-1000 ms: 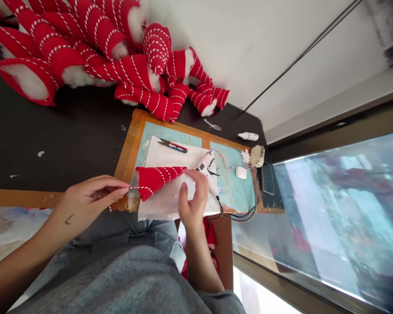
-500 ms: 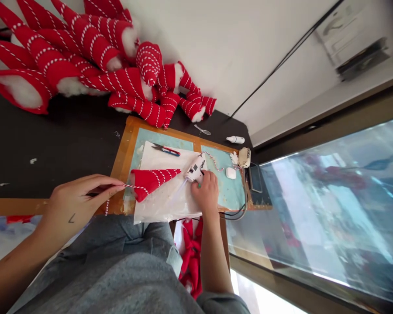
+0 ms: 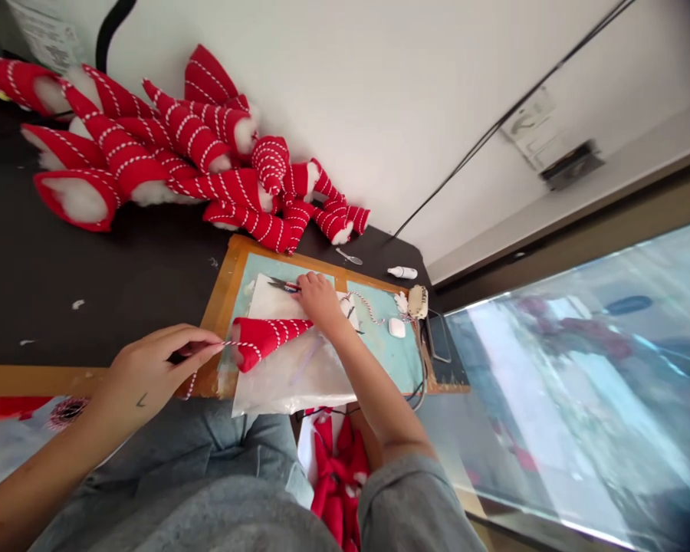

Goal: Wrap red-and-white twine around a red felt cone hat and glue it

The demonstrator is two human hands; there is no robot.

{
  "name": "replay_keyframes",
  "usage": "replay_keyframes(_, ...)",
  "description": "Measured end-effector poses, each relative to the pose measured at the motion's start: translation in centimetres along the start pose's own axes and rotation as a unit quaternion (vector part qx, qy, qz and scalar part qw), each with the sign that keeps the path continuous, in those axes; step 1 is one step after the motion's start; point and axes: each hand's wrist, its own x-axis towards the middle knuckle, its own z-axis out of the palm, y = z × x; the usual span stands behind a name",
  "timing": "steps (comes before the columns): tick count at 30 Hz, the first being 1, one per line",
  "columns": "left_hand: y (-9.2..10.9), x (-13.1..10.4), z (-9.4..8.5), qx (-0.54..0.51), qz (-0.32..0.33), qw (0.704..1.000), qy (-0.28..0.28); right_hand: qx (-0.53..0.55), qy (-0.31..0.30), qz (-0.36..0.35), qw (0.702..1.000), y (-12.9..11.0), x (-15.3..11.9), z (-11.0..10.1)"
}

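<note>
My left hand (image 3: 164,364) pinches a red-and-white twisted cord (image 3: 228,343) at the left edge of the board. The cord runs taut to the wide end of a red felt cone (image 3: 255,345) and winds around it towards the tip. The cone lies on a white plastic sheet (image 3: 281,387). At the sheet's far side my right hand (image 3: 317,299) has its fingers closed on the handles of the thread snips (image 3: 284,285), blades pointing left. A white glue gun (image 3: 346,307) sits behind my right wrist, mostly hidden.
Stuffed red cones (image 3: 143,157) are heaped along the wall. A white bottle (image 3: 402,273), a clear plastic spoon (image 3: 349,257), a white case (image 3: 397,328) and a phone (image 3: 438,337) lie to the right. Below the table edge are more red pieces (image 3: 339,475).
My right hand has let go of the glue gun and moved up and left onto the thread snips. My left hand still pinches the cord. The whole view has shifted slightly.
</note>
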Motion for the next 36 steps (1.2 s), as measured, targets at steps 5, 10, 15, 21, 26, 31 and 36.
replay_keyframes(5, -0.4, -0.1, -0.1, 0.004, 0.036, 0.999, 0.007, 0.022, -0.005, 0.01, 1.0, -0.3, 0.6, 1.5)
replay_keyframes(10, -0.6, -0.2, -0.3, -0.005, 0.071, 0.997, 0.006, 0.08, 0.019, 0.041, 0.996, 0.4, -2.3, 0.6)
replay_keyframes(15, -0.8, 0.1, -0.2, -0.014, 0.072, 0.997, -0.001, 0.104, 0.045, 0.07, 0.991, -1.4, -6.1, -0.6)
replay_keyframes(21, -1.3, 0.3, -0.2, -0.02, 0.063, 0.998, -0.012, 0.055, -0.049, 0.026, 0.997, -3.9, -5.9, -1.4)
replay_keyframes(26, -1.4, 0.2, 0.0, -0.008, 0.068, 0.998, -0.006, 0.006, -0.098, 0.025, 0.995, -4.0, -3.4, -1.1)
replay_keyframes(31, -1.3, 0.3, 0.1, 0.006, 0.079, 0.997, 0.006, -0.024, -0.108, -0.001, 0.994, -3.6, -2.5, -1.2)
replay_keyframes(36, -1.2, 0.7, 0.1, 0.003, 0.093, 0.996, -0.003, -0.02, -0.083, 0.023, 0.996, -3.4, -2.9, -0.7)
